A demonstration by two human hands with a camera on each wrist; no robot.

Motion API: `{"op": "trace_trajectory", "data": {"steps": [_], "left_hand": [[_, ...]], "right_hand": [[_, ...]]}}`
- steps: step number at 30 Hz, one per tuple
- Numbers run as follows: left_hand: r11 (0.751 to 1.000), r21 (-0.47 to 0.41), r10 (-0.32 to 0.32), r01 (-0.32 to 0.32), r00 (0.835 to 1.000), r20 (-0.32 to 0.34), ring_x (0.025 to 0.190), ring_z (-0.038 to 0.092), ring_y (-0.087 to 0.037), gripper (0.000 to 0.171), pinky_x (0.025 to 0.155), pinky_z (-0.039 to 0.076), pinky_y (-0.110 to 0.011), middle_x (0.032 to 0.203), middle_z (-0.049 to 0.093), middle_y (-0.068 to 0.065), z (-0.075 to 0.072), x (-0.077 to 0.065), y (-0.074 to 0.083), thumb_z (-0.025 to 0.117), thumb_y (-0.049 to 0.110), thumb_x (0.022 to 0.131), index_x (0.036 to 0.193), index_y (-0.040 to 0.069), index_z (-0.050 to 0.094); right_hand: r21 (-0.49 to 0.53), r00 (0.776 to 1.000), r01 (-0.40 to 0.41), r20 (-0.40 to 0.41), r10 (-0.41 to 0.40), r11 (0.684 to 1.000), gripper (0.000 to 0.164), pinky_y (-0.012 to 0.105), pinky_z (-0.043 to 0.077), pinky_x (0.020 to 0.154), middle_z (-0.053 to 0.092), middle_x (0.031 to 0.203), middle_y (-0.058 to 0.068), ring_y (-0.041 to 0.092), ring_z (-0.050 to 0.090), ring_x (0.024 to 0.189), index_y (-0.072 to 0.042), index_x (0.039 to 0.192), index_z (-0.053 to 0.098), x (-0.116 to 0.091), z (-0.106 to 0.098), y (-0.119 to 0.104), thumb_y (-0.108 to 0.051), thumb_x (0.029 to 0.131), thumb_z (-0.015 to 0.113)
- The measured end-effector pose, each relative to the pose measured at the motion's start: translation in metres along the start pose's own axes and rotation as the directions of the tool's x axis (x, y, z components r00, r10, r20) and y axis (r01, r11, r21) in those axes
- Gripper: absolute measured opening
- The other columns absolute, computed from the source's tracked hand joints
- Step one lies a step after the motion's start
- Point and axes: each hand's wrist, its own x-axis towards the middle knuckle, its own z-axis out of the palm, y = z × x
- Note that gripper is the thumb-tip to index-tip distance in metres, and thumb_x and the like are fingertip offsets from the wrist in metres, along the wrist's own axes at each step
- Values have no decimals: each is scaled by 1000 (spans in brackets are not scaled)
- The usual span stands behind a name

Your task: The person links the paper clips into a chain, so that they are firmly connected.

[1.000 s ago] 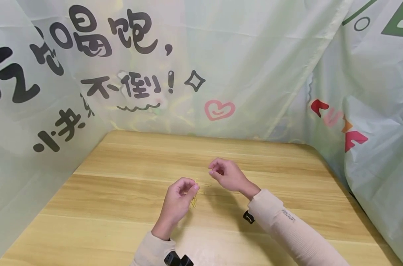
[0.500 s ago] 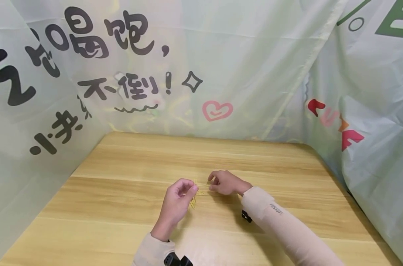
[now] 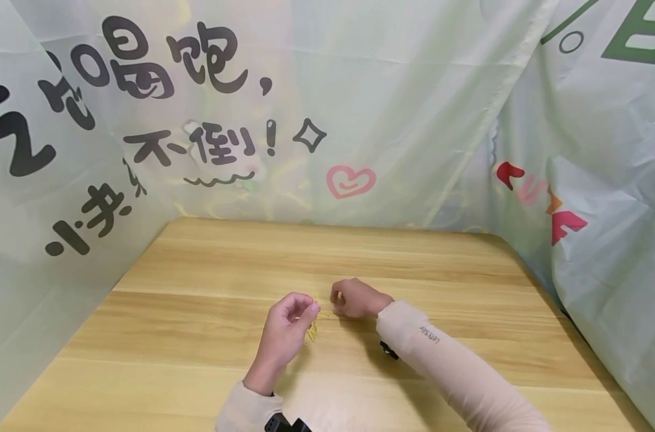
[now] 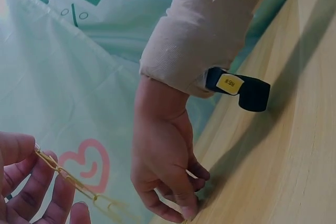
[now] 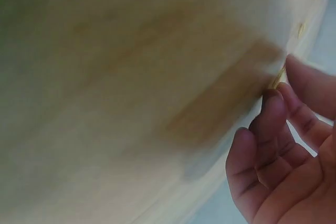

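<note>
My left hand (image 3: 285,329) pinches a chain of yellow paper clips (image 3: 312,333) between thumb and forefinger. In the left wrist view the linked clips (image 4: 63,172) trail down from the fingertips, their far end blurred. My right hand (image 3: 355,299) is low over the table just right of the chain, palm down with curled fingers. Between its thumb and forefinger, a thin yellow paper clip (image 5: 279,78) shows in the right wrist view. Another loose paper clip (image 3: 324,315) lies on the wood between the hands.
A light wooden table (image 3: 208,258) stretches under both arms. Pale printed cloth (image 3: 413,120) hangs along its back and sides. Black wrist cameras sit at both sleeves, the right one (image 3: 389,350) just above the table.
My right hand has come down and to the left, reaching a paper clip that lay on the table. My left hand stays nearly still with the chain. The head view has shifted slightly.
</note>
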Motion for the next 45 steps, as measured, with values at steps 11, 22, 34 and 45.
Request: {"op": "trace_trajectory", "data": {"steps": [11,22,34,45], "left_hand": [[1000,5,-6,6,1000,-7,84,54,-19,9,75,46,-30,88,61,-6,2,0,-2,66,10,92,93,2,64],[1000,17,-13,13,1000,-19,82,54,-18,7,74,46,-29,86,60,-6,3,-1,-5,65,9,92,92,2,64],[999,44,-19,21,999,-30,85,56,-19,7,77,46,-31,87,61,-5,3,-2,-7,66,10,92,92,3,64],[998,60,-2,2,1000,-5,82,56,-17,9,75,46,-28,85,60,-4,5,-2,-5,67,12,92,92,3,65]], "right_hand": [[-122,1000,-24,10,26,992,22,26,40,56,50,64,-4,11,45,60,-12,70,56,-11,5,-5,-4,89,65],[151,990,77,-133,-57,986,5,26,43,54,57,69,2,9,46,56,-2,98,59,-61,-10,-8,0,94,58],[451,935,117,-350,55,885,19,25,46,55,58,75,9,14,53,61,0,114,61,-110,1,-10,-1,96,57],[755,863,113,-396,312,645,19,27,54,66,60,84,20,21,60,69,9,109,56,-124,21,-29,7,90,59]]}}
